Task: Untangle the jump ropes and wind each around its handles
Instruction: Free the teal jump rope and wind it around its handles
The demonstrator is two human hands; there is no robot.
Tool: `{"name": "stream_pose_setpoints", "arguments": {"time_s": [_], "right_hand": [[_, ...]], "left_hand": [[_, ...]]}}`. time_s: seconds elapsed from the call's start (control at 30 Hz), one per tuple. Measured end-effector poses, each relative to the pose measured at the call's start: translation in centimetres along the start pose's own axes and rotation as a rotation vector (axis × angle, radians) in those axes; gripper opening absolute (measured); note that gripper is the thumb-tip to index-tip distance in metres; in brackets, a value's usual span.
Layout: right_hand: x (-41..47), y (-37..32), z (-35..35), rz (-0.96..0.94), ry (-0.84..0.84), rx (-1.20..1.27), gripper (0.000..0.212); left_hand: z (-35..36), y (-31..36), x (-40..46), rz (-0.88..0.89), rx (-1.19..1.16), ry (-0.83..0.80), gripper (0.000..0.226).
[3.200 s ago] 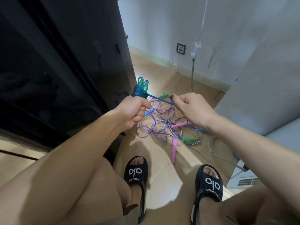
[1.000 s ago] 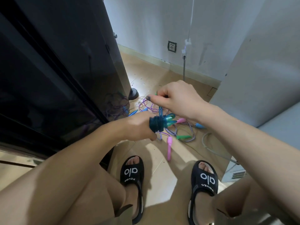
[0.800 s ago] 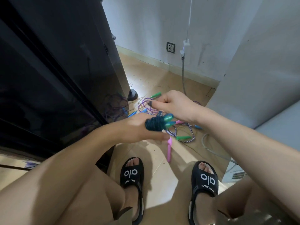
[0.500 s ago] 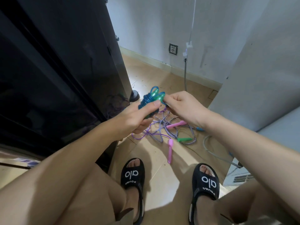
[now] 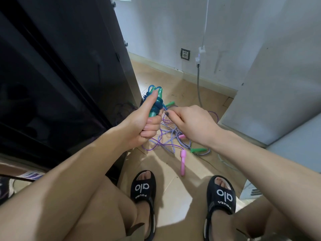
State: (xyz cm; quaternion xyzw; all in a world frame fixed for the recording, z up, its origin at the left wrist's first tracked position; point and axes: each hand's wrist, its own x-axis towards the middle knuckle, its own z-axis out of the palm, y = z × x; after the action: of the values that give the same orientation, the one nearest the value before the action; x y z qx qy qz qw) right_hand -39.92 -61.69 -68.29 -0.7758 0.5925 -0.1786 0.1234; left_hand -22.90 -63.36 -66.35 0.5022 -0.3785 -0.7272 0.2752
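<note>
- The left hand (image 5: pixel 144 122) is closed in a fist around the teal handles (image 5: pixel 155 108) of the blue jump rope (image 5: pixel 157 101), thumb pressed up along the bundle; the wound coils sit just above the fist.
- The right hand (image 5: pixel 191 122) is pinched shut just beside the left, thumb and forefinger on what looks like the rope's free tail close to the coils.
- Below and beyond both hands, on the floor (image 5: pixel 173 197), lies the tangle of remaining ropes (image 5: pixel 172 141): purple and striped cords knotted together, with a pink handle (image 5: pixel 182 162) nearest the feet and a green handle (image 5: pixel 198 150) under the right wrist.
- Judged risk: if the tail is let go before it is tucked, the springy cord may unwind off the handles.
- A slack left thumb could let the two handles splay and the coils slide off the top.
- The tail may be caught in the pile below; pulling would drag the knot tighter.
</note>
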Motion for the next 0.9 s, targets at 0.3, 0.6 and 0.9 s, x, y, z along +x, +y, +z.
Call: {"name": "stream_pose_setpoints", "arguments": {"time_s": [0.3, 0.6, 0.9], "right_hand": [[0.1, -0.2, -1.3, -0.028, 0.039, 0.078, 0.051], [0.2, -0.7, -3.2, -0.081, 0.066, 0.351, 0.049], [0.4, -0.7, -3.4, 0.006, -0.007, 0.567, 0.05]], "left_hand": [[0.1, -0.3, 0.5, 0.066, 0.274, 0.1, 0.046], [0.6, -1.6, 1.0, 0.032, 0.502, 0.133, 0.05], [1.0, -2.1, 0.4, 0.101, 0.601, 0.005, 0.063]]}}
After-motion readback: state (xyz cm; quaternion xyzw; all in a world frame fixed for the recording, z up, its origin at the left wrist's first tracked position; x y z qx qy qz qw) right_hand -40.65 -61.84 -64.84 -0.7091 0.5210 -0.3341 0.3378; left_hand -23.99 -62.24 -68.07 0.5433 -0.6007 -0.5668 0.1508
